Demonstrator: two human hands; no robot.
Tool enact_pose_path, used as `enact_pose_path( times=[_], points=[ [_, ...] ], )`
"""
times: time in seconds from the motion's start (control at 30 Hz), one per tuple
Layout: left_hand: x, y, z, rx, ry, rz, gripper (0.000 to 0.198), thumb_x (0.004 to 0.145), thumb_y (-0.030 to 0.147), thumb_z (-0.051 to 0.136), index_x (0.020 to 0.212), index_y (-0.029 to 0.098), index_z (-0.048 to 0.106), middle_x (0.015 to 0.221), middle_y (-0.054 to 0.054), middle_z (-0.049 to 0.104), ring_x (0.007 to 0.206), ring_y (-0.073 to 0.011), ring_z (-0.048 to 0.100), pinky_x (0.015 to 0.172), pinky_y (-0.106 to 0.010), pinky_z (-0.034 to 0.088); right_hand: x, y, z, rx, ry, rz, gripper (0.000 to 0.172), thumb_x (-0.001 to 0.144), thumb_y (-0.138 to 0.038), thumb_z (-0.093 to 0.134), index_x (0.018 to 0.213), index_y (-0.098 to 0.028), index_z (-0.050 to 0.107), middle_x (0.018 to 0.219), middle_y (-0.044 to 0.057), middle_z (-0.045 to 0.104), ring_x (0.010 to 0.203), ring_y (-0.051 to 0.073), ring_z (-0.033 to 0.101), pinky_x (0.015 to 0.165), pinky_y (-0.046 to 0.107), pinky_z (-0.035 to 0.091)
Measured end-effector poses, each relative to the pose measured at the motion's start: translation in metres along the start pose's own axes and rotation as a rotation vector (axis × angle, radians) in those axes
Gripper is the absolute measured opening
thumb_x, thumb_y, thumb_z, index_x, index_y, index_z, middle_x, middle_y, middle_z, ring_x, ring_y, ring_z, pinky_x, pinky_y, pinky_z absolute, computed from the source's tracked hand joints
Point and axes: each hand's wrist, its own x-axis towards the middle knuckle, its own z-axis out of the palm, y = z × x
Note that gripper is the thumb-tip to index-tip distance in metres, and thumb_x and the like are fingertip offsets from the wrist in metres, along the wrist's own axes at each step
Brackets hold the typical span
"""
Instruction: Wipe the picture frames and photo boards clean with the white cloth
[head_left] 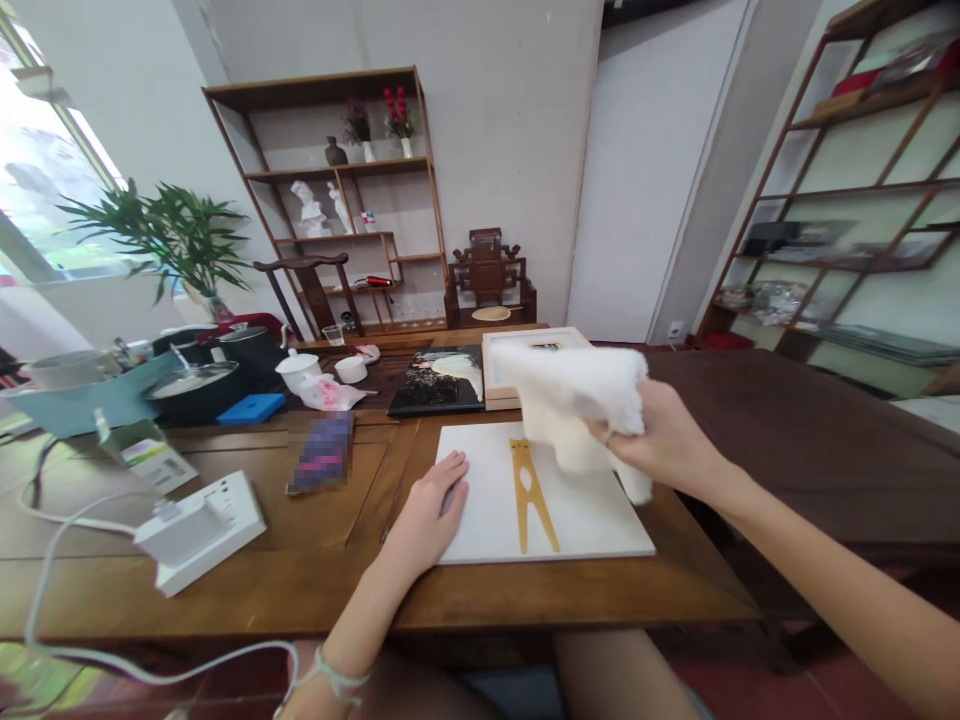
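left hand (427, 505) lies flat and open, pressing the left edge of the white board (600, 520) on the wooden table (300, 580); right hand (664, 440) clenches a bunched white cloth (574, 400), held just above the board's far edge, apparently not touching; wiping looks barely begun, i judge; the gold piece (529, 490) lies on the board, long axis far-to-near, prongs toward the person

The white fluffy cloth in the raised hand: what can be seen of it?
The white cloth looks soft and fluffy, like fleece or wadding, bunched rather than spread flat. The right hand grips its right side and holds it up over the far part of the white board, where it hides part of the gold shape. One corner hangs down below the hand. Whether it touches the board cannot be told.
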Motion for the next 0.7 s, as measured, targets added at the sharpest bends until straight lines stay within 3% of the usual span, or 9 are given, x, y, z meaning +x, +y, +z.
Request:
enact_pose_path(
  times=[0.1,0.2,0.33,0.43,0.5,0.7],
  points=[
    [0.0,0.0,0.001,0.007,-0.006,-0.004,0.037,0.086,0.029,0.04,0.112,0.012,0.06,0.127,-0.012,0.053,0.122,-0.0228,0.046,0.104,-0.041,0.035,0.019,-0.006,0.005,-0.185,0.107,-0.04,0.021,0.072,-0.012,0.045,0.089,-0.018,0.055,0.103,0.011,0.059,0.091,0.027,0.055,0.076,0.038,0.043],
    [0.001,0.0,0.0,0.012,0.004,0.009,0.036,0.086,0.027,0.041,0.112,0.012,0.06,0.127,-0.012,0.054,0.121,-0.0232,0.046,0.104,-0.041,0.035,0.032,-0.03,0.029,-0.246,-0.046,-0.195,0.037,0.069,-0.001,0.043,0.099,-0.017,0.055,0.12,0.013,0.052,0.112,0.03,0.045,0.088,0.041,0.037],
    [0.001,0.001,-0.001,0.021,0.03,0.025,0.028,0.084,0.022,0.042,0.1,0.016,0.064,0.11,-0.01,0.065,0.104,-0.0242,0.06,0.092,-0.038,0.046,0.034,-0.064,0.078,-0.253,-0.304,-0.427,0.028,0.081,-0.007,0.043,0.103,-0.019,0.056,0.109,0.012,0.058,0.109,0.027,0.047,0.089,0.041,0.036],
    [0.001,0.002,-0.001,0.034,0.03,-0.014,0.023,0.082,0.02,0.042,0.084,0.016,0.065,0.086,-0.009,0.07,0.083,-0.0242,0.066,0.075,-0.035,0.052,0.034,-0.073,0.103,-0.312,-0.419,-0.467,0.019,0.086,-0.012,0.043,0.097,-0.02,0.057,0.098,0.01,0.061,0.099,0.025,0.052,0.083,0.038,0.037],
    [0.001,0.001,-0.001,0.042,0.028,-0.008,0.023,0.083,0.021,0.042,0.085,0.016,0.065,0.085,-0.009,0.07,0.082,-0.0237,0.066,0.075,-0.035,0.052,0.036,-0.069,0.108,-0.336,-0.476,-0.44,0.02,0.085,-0.011,0.043,0.098,-0.02,0.056,0.092,0.009,0.063,0.091,0.024,0.056,0.079,0.036,0.038],
    [0.001,-0.002,0.001,0.039,0.011,0.017,0.035,0.085,0.024,0.04,0.111,0.013,0.061,0.124,-0.011,0.057,0.118,-0.0222,0.05,0.103,-0.039,0.037,0.042,-0.027,0.084,-0.393,-0.569,-0.291,0.027,0.079,-0.005,0.04,0.098,-0.018,0.055,0.083,0.009,0.064,0.077,0.024,0.06,0.062,0.031,0.038]
  ],
)
